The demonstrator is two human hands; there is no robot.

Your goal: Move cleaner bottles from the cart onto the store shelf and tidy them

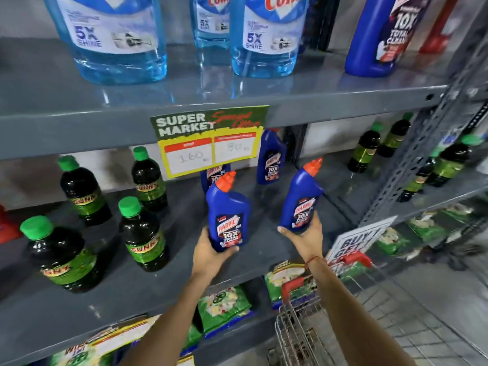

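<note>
1. Four dark plastic bottles with green caps and green labels reading "SUNNY" [142,233], standing at the left of the grey metal middle shelf [264,262]; bare shelf lies between them and item 3.
2. Clear blue liquid bottles marked "5X SHINE" [116,35], upper left and centre, standing near the front edge of the top shelf.
3. Left hand [211,253], centre frame, fingers wrapped around the base of a blue plastic cleaner bottle with an orange cap, labelled "HARPIC 10X TOTAL CLEAN" [228,215], upright at the middle shelf's front; whether its base touches the shelf cannot be told.
4. Green and yellow price sign reading "SUPER MARKET", handwritten "160" and "80" [210,140], hung from the top shelf's edge; two more blue Harpic bottles [270,158] stand behind it.
5. Right hand [306,237], fingers gripping the base of a second blue orange-capped Harpic bottle [301,199], tilted right, held above the shelf.
6. Wire shopping cart with red handle [295,328], lower right, beside a white "BUY 1 GET" card [356,240].
</note>
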